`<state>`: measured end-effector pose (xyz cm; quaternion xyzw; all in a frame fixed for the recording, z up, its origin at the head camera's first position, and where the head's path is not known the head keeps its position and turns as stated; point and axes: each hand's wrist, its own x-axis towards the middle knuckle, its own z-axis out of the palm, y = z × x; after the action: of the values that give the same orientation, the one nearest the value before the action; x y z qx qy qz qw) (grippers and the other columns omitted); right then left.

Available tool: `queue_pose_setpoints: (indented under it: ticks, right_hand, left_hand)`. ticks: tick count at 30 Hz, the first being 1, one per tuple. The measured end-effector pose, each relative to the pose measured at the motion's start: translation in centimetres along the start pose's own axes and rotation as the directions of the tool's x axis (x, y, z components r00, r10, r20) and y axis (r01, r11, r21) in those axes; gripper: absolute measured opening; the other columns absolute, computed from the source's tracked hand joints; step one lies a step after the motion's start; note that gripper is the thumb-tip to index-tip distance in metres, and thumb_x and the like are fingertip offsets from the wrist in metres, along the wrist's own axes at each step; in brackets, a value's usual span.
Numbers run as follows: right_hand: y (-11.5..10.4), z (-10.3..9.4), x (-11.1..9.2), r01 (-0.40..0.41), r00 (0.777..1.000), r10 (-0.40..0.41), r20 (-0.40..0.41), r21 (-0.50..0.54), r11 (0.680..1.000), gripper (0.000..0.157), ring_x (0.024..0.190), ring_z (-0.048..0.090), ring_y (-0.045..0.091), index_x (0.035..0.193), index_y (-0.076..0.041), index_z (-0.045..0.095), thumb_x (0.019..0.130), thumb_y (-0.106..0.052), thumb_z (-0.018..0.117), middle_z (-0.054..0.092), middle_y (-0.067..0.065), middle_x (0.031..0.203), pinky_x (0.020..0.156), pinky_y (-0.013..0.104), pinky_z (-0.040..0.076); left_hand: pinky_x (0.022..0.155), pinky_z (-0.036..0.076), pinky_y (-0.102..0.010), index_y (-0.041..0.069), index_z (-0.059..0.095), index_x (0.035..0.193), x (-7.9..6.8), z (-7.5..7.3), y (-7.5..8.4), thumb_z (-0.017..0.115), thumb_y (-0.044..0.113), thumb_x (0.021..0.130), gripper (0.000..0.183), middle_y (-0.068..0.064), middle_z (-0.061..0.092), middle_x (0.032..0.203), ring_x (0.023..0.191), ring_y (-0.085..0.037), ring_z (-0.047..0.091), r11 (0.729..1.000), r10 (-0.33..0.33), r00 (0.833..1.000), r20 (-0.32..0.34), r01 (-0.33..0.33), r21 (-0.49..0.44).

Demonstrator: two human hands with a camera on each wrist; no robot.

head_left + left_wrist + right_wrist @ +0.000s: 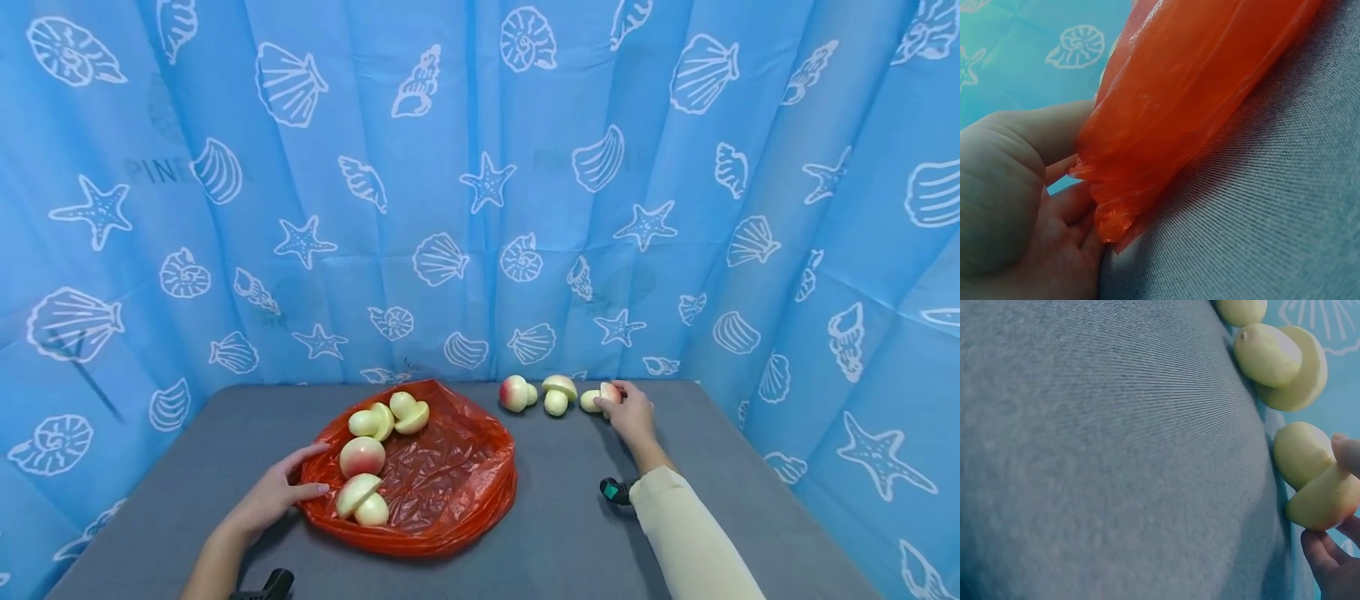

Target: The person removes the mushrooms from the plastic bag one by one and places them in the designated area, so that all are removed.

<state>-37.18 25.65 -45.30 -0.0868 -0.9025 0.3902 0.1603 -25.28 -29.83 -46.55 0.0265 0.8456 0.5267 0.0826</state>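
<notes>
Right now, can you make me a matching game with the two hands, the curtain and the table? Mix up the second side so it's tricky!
Column one:
1. Left hand
2. Curtain
3. Right hand
4. Table

Column two:
A. Holds the rightmost mushroom shape
B. Plain grey on top
C. Holds the edge of the red bag
D. Blue with a white print

Right pairs: 1-C, 2-D, 3-A, 4-B
</notes>
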Motion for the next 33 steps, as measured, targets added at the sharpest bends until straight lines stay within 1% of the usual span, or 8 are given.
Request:
queue_pose_setpoints:
  ticks: [7, 12, 16, 20, 23, 27, 33]
  right_hand:
    - [-0.33, 0.36, 0.25, -0.004, 0.999, 0.005, -0.038, 0.031, 1.0, 0.053, 0.117, 0.048, 0.043, 0.133, 0.003, 0.051, 0.09, -0.021, 0.07, 0.052, 0.028, 0.131, 0.098, 0.054, 0.038]
    - [-0.3, 0.44, 0.53, 0.004, 0.999, -0.003, -0.036, 0.021, 1.0, 0.054, 0.118, 0.048, 0.042, 0.134, 0.003, 0.05, 0.09, -0.021, 0.07, 0.052, 0.028, 0.132, 0.099, 0.053, 0.039]
    - [-0.02, 0.35, 0.72, 0.016, 1.0, -0.016, -0.016, 0.01, 1.0, 0.055, 0.119, 0.047, 0.043, 0.135, 0.004, 0.047, 0.091, -0.02, 0.069, 0.051, 0.028, 0.132, 0.098, 0.053, 0.038]
    - [0.32, 0.3, 0.65, 0.013, 1.0, -0.013, 0.021, 0.002, 1.0, 0.057, 0.12, 0.047, 0.043, 0.137, 0.004, 0.045, 0.091, -0.02, 0.068, 0.049, 0.028, 0.134, 0.098, 0.053, 0.039]
    - [0.49, 0.23, 0.58, 0.032, 0.999, -0.032, 0.035, -0.007, 0.999, 0.058, 0.12, 0.047, 0.043, 0.139, 0.005, 0.044, 0.092, -0.021, 0.068, 0.048, 0.029, 0.135, 0.097, 0.053, 0.04]
    - [0.52, 0.05, 0.64, 0.075, 0.996, -0.075, 0.041, -0.01, 0.997, 0.061, 0.121, 0.046, 0.045, 0.141, 0.005, 0.041, 0.092, -0.021, 0.067, 0.047, 0.031, 0.136, 0.097, 0.054, 0.039]
    - [0.2, -0.32, 0.9, 0.077, 0.995, -0.076, 0.068, -0.012, 0.997, 0.067, 0.124, 0.045, 0.045, 0.144, 0.004, 0.037, 0.092, -0.023, 0.068, 0.045, 0.031, 0.138, 0.099, 0.055, 0.039]
  left_hand:
    - [0.102, 0.036, -0.059, 0.006, 0.037, 0.148, -0.18, -0.11, 0.24, 0.072, 0.029, 0.088, 0.073, -0.03, 0.023, 0.152, 0.136, -0.049, 0.024, 1.0, 0.002, 1.0, -0.006, -0.003, -0.008]
    - [0.103, 0.035, -0.059, 0.007, 0.038, 0.147, -0.05, -0.08, 0.05, 0.072, 0.029, 0.088, 0.073, -0.029, 0.023, 0.153, 0.136, -0.049, 0.023, 1.0, 0.012, 1.0, -0.005, -0.012, -0.007]
    - [0.101, 0.037, -0.06, 0.007, 0.038, 0.147, 0.06, 0.02, -0.2, 0.072, 0.029, 0.088, 0.072, -0.03, 0.024, 0.152, 0.135, -0.05, 0.025, 1.0, 0.023, 1.0, -0.007, -0.023, 0.005]
    - [0.101, 0.037, -0.059, 0.007, 0.039, 0.147, -0.05, 0.08, -0.35, 0.072, 0.028, 0.088, 0.072, -0.03, 0.024, 0.152, 0.135, -0.05, 0.024, 1.0, 0.014, 1.0, -0.004, -0.014, 0.003]
    - [0.101, 0.037, -0.06, 0.007, 0.038, 0.147, -0.03, 0.07, -0.36, 0.072, 0.029, 0.088, 0.072, -0.03, 0.023, 0.152, 0.135, -0.051, 0.023, 1.0, 0.008, 1.0, 0.0, -0.008, 0.002]
    - [0.099, 0.04, -0.059, 0.007, 0.038, 0.148, 0.08, 0.03, -0.28, 0.071, 0.029, 0.089, 0.071, -0.03, 0.022, 0.152, 0.134, -0.051, 0.025, 1.0, 0.012, 1.0, -0.007, -0.012, 0.004]
    - [0.097, 0.043, -0.056, 0.008, 0.039, 0.147, -0.06, 0.06, -0.24, 0.073, 0.026, 0.087, 0.071, -0.029, 0.025, 0.152, 0.134, -0.049, 0.027, 1.0, 0.018, 1.0, -0.011, -0.018, -0.019]
